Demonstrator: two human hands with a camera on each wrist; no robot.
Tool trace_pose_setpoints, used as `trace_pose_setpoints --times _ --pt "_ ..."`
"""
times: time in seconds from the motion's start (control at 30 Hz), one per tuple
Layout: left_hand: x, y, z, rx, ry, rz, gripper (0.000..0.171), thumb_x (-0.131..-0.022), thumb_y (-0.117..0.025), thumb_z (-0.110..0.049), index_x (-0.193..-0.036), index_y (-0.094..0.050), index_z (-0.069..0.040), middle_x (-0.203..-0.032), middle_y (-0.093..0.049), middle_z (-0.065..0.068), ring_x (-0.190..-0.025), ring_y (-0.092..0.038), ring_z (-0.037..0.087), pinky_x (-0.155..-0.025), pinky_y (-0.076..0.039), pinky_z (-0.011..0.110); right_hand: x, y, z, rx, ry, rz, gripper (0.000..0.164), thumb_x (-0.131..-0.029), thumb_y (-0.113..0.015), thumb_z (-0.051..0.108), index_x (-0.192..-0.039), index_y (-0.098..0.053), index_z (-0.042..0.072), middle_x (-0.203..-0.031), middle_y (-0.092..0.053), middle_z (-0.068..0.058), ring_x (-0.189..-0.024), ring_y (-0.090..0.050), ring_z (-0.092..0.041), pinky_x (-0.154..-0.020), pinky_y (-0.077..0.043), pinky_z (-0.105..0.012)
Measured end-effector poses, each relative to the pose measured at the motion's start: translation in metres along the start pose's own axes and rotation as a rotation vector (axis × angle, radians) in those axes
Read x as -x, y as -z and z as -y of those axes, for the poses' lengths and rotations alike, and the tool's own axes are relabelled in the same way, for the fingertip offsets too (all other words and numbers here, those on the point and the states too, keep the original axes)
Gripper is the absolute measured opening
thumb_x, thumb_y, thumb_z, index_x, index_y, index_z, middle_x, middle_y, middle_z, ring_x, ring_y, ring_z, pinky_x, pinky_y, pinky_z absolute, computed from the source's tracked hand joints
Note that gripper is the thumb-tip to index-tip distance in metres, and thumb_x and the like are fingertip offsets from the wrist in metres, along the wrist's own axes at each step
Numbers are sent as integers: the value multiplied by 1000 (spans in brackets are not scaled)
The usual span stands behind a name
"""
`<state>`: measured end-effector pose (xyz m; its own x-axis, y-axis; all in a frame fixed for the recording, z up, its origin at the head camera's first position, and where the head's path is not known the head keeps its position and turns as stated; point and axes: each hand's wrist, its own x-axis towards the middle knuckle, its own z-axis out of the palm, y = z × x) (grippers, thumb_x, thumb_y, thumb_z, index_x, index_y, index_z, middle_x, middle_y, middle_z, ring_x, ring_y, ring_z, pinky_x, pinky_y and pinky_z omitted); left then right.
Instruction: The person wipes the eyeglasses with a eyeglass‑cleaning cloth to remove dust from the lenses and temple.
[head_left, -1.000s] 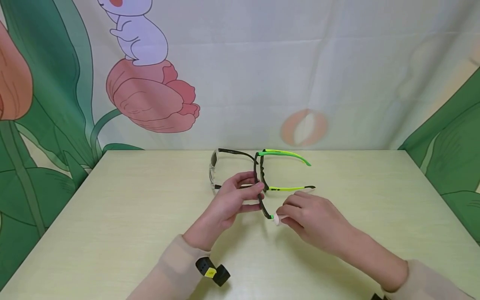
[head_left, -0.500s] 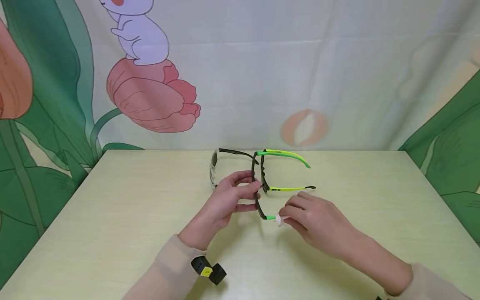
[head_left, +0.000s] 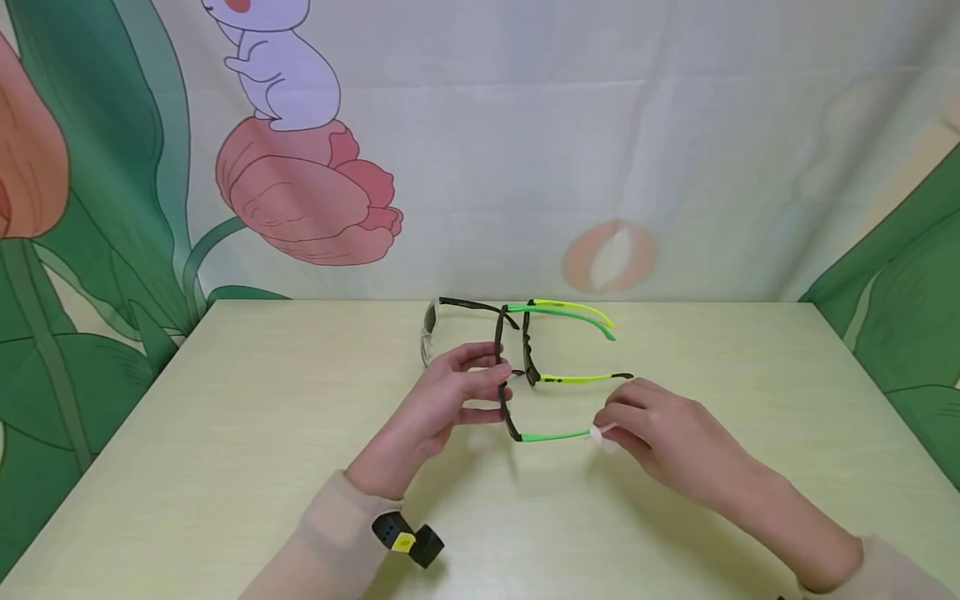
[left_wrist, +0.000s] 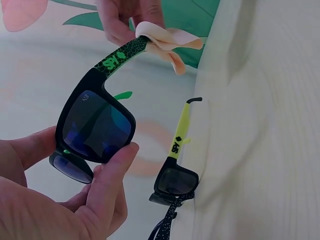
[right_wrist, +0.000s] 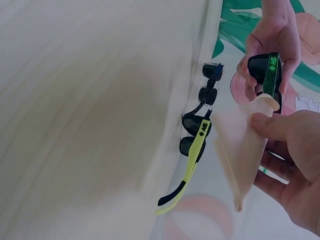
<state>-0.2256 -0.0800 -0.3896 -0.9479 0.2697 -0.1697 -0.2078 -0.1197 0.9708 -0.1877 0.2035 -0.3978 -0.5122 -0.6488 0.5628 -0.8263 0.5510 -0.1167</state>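
My left hand [head_left: 457, 392] grips a pair of black sunglasses [left_wrist: 95, 120] with green temples by the front frame, thumb on one side and fingers on the other. The sunglasses are raised over the table, both temples unfolded and pointing right. My right hand [head_left: 667, 425] pinches a pale cloth [right_wrist: 240, 145] folded round the near temple [head_left: 555, 436], close to its tip. In the left wrist view the cloth hides that tip, while the patterned part of the temple by the hinge shows bare. Dark bluish lenses face the left wrist camera.
Behind the held pair, sunglasses with yellow temples [head_left: 577, 379] rest on the pale table [head_left: 225, 433], temples unfolded. Left of them lie sunglasses with a clear frame [head_left: 425, 333] and black temples, partly behind my left hand. A printed curtain [head_left: 480, 167] hangs along the table's back edge.
My right hand has slid rightward along the near temple with the cloth, baring more of the green. My left hand has shifted slightly left with the sunglasses. The other two pairs stay put.
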Motion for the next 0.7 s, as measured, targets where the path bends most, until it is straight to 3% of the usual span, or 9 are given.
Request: trace_pose_setpoints --times 0.4,0.7 --pt "3 3 -1 11 2 3 52 -97 -69 -9 -144 -48 0 -124 -55 12 -90 -70 25 -80 -63 45 3 4 -6 -23 14 -13 34 -70 -89 -9 -92 -77 14 -95 -67 8 -85 -64 -10 -70 -56 -19" --pt "3 -3 0 15 -26 -8 52 -96 -70 -7 -143 -49 2 -120 -57 13 -89 -70 24 -79 -63 44 -3 1 0 -63 54 -26 31 -70 -90 -6 -92 -78 13 -92 -67 7 -82 -63 -10 -67 -55 -19"
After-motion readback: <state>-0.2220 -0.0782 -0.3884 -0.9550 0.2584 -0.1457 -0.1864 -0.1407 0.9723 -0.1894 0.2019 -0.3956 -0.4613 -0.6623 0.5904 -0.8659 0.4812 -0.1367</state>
